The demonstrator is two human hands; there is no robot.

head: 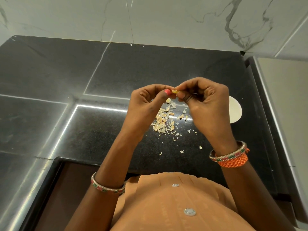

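A small pale yellow garlic clove (175, 91) is held up above the black counter between both hands. My left hand (146, 105) pinches its left end with thumb and curled fingers. My right hand (205, 100) pinches its right end, fingers curled. Below the hands lies a heap of garlic cloves and papery skins (164, 121) on the black granite counter (103, 124). A white bowl (235, 110) stands to the right, partly hidden behind my right hand.
Loose bits of skin (182, 151) are scattered toward the counter's front edge. A grey marble wall (150, 19) closes the back. A raised black ledge (266, 114) and a pale surface run along the right side.
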